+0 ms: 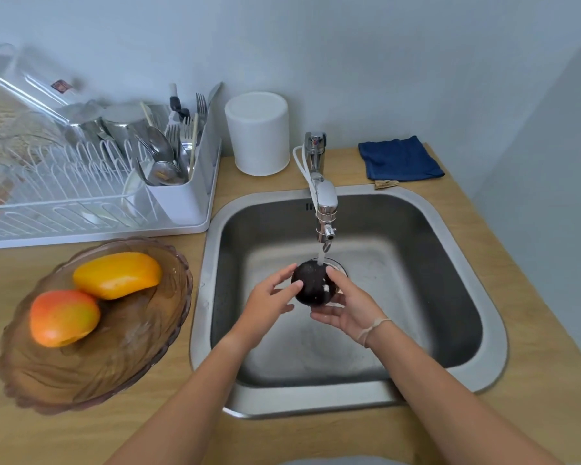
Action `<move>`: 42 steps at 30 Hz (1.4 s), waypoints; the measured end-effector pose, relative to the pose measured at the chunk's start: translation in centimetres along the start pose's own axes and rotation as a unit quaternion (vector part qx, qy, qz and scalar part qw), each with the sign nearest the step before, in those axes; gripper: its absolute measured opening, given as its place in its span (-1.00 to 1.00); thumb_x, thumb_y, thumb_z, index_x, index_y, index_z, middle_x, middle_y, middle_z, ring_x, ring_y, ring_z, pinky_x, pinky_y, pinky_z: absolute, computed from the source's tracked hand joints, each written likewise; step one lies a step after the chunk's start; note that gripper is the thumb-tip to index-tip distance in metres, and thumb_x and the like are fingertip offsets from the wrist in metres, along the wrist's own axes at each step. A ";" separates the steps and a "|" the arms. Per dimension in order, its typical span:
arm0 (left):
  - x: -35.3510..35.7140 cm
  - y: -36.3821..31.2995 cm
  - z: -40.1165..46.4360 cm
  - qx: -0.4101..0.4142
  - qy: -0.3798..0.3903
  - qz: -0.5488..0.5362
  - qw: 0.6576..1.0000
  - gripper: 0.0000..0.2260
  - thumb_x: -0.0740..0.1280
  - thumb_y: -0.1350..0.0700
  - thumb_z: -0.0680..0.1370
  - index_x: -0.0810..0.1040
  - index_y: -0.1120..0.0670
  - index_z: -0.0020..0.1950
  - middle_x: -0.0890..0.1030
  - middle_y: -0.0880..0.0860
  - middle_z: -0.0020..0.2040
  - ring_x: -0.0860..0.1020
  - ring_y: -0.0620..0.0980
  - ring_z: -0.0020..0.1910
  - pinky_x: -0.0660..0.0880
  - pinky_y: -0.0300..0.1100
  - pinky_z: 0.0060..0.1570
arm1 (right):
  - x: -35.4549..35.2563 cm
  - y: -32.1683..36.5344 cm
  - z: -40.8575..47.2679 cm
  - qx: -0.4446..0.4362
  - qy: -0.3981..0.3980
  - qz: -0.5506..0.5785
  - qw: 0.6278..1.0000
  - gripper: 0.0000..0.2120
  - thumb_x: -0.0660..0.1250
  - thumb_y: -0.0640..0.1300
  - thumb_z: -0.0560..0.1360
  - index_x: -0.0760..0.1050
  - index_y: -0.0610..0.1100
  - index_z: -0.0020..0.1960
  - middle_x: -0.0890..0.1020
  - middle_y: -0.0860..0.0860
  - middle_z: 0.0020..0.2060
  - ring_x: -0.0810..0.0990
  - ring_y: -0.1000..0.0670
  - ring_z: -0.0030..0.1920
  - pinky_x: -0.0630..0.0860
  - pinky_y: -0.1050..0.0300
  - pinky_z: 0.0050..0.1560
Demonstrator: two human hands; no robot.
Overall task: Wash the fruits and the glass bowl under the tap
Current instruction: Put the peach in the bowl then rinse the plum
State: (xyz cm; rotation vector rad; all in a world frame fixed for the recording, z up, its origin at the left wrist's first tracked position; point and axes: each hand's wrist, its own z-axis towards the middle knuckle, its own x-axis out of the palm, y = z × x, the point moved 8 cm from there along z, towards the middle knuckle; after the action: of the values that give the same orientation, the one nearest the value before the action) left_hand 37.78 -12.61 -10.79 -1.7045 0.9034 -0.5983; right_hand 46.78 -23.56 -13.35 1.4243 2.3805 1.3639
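From the head view, both hands are cradling a dark round fruit (312, 286) over the sink (483, 317), right beneath the tap (326, 209) where water is running onto it; the right hand (344, 312) is cupping it from below in a curled grip, the left hand (269, 302) is pressing its side with fingers (287, 290) fairly straight. The two mangoes (118, 275) are waiting in the glass bowl (91, 364) on the bench (534, 414), to the left, nearer the left hand
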 end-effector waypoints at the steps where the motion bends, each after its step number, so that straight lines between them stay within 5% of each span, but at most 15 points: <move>1: 0.3 0.3 0.1 -0.007 0.009 -0.028 1.000 -0.67 0.32 0.14 0.55 0.46 -0.04 0.32 0.53 -0.04 0.26 0.53 -0.07 0.19 0.56 -0.11 0.05 | -0.1 -0.1 -0.1 -0.001 -0.004 -0.009 1.000 -0.75 0.26 0.07 0.52 0.52 -0.09 0.03 0.57 -0.15 -0.10 0.60 -0.16 -0.15 0.62 -0.01 -0.10; 6: 1.2 1.0 0.3 -0.036 0.011 -0.106 0.994 -0.70 0.28 0.16 0.57 0.48 0.03 0.31 0.60 0.07 0.19 0.60 0.05 0.11 0.59 -0.18 -0.10 | -1.3 0.0 -0.4 -0.024 -0.030 -0.071 0.997 -0.65 0.23 0.12 0.52 0.52 -0.11 0.14 0.58 -0.14 0.00 0.59 -0.18 -0.03 0.63 -0.05 -0.10; 10: 1.6 2.3 0.4 -0.076 -0.002 -0.130 0.989 -0.69 0.29 0.10 0.57 0.48 0.07 0.31 0.61 0.16 0.17 0.64 0.15 0.03 0.59 -0.10 -0.07 | -1.3 0.0 -0.3 -0.053 -0.023 -0.063 0.996 -0.65 0.28 -0.04 0.52 0.46 -0.13 0.27 0.59 -0.12 0.12 0.59 -0.14 0.11 0.62 -0.04 -0.04; 18: 1.9 3.4 0.4 -0.105 0.020 -0.139 0.984 -0.73 0.25 0.01 0.58 0.54 0.10 0.20 0.61 0.12 0.09 0.65 0.16 -0.06 0.59 -0.06 -0.01 | -1.8 0.0 -0.2 -0.066 -0.067 -0.087 0.992 -0.59 0.33 -0.01 0.49 0.43 -0.14 0.29 0.55 -0.20 0.12 0.60 -0.08 -0.20 0.65 0.06 -0.20; 28: 2.1 3.8 0.7 -0.107 0.025 -0.154 0.982 -0.73 0.32 0.05 0.55 0.50 0.04 0.24 0.59 0.13 0.12 0.66 0.15 -0.10 0.60 -0.08 -0.07 | -1.5 1.1 -0.4 -0.152 -0.045 -0.107 0.982 -0.73 0.24 -0.28 0.54 0.52 -0.03 0.15 0.53 -0.07 0.16 0.54 -0.10 0.19 0.63 0.19 -0.15; 38: 2.2 3.0 0.5 -0.047 0.051 -0.147 0.987 -0.62 0.35 0.30 0.49 0.45 0.03 0.26 0.53 0.11 0.23 0.58 0.10 0.16 0.57 -0.12 0.02 | -1.6 -0.6 -0.3 -0.038 -0.033 -0.062 0.997 -0.68 0.20 0.03 0.56 0.50 -0.16 0.17 0.59 -0.12 0.01 0.64 -0.18 -0.12 0.65 0.02 -0.14; 42: 2.1 2.9 0.6 -0.040 0.047 -0.141 0.988 -0.63 0.34 0.29 0.50 0.46 0.02 0.27 0.53 0.07 0.24 0.57 0.06 0.18 0.56 -0.15 0.04 | -1.8 -0.4 -0.3 -0.047 -0.045 -0.050 0.997 -0.72 0.23 -0.05 0.56 0.48 -0.20 0.17 0.57 -0.15 0.02 0.63 -0.18 -0.14 0.65 0.05 -0.20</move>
State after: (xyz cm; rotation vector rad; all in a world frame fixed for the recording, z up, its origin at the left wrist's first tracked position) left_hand 38.65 -14.37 -13.85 -1.9066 0.7645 -0.8478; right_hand 47.39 -25.14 -14.04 1.2968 2.2656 1.3397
